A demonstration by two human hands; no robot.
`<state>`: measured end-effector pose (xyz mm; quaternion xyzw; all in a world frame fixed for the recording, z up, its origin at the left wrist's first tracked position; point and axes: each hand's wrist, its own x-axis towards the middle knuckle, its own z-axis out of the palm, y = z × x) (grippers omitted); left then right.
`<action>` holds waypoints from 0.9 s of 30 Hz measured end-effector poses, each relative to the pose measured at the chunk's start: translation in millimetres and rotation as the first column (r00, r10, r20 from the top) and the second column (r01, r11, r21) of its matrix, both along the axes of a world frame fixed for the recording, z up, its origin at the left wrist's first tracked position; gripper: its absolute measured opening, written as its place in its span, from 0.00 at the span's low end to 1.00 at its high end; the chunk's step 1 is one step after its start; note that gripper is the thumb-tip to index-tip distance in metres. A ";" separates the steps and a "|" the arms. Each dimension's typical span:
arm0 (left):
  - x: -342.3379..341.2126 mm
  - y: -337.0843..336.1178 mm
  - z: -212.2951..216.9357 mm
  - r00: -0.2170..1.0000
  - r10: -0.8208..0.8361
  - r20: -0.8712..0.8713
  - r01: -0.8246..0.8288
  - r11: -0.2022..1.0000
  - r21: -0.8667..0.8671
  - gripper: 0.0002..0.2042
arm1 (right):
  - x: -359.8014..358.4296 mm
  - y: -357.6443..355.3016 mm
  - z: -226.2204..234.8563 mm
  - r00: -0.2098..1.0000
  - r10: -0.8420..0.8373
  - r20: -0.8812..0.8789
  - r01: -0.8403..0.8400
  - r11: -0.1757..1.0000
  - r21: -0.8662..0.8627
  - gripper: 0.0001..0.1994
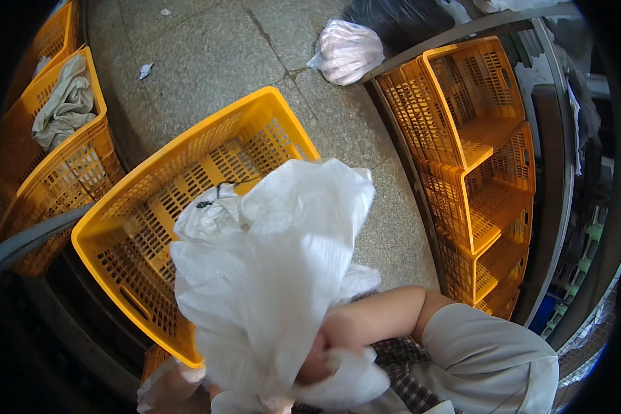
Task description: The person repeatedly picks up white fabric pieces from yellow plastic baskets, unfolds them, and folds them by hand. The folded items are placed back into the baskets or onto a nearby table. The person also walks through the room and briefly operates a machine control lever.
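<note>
The person is holding a large white plastic bag up in front of the body, over the near corner of a yellow slotted crate. The bag is crumpled and translucent, and it is hiding much of the crate's interior. A second, smaller knot of white plastic with a dark cord is lying against the bag's upper left edge, inside the crate.

The right hand is closing around a bunched fold at the bag's lower edge, fingers pressed together into the plastic. The right forearm is entering from the lower right, with a pale grey sleeve pushed up above the elbow. The left hand is showing only partly beneath the bag at the lower left; whether it is gripping cannot be told.

Packages by location: a sealed clear bag of pinkish-white contents is lying on the floor at the top centre. A stack of orange crates, turned on their sides, is standing along the right. Two more orange crates are sitting at the upper left, one holding a crumpled beige cloth.

The floor is grey speckled stone with a crack line and small white scraps. A dark metal frame is bordering the right side.
</note>
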<state>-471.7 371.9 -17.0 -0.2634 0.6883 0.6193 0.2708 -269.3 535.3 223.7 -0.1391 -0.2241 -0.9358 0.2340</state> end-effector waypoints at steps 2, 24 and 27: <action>0.3 2.9 0.0 1.000 0.020 0.004 -0.020 1.000 0.010 0.19 | -0.6 6.5 2.1 0.999 -0.025 0.036 0.023 0.999 0.049 0.19; -47.1 -103.0 205.6 0.594 0.309 -0.743 -0.254 0.948 0.191 0.07 | 67.9 281.2 -79.5 0.676 -0.620 0.398 -0.626 -0.197 0.755 0.15; -60.5 -119.3 214.4 0.454 -0.891 -0.034 0.089 0.083 -0.993 0.11 | 56.5 305.5 -139.4 0.936 -0.201 0.287 -0.227 -0.972 0.058 0.16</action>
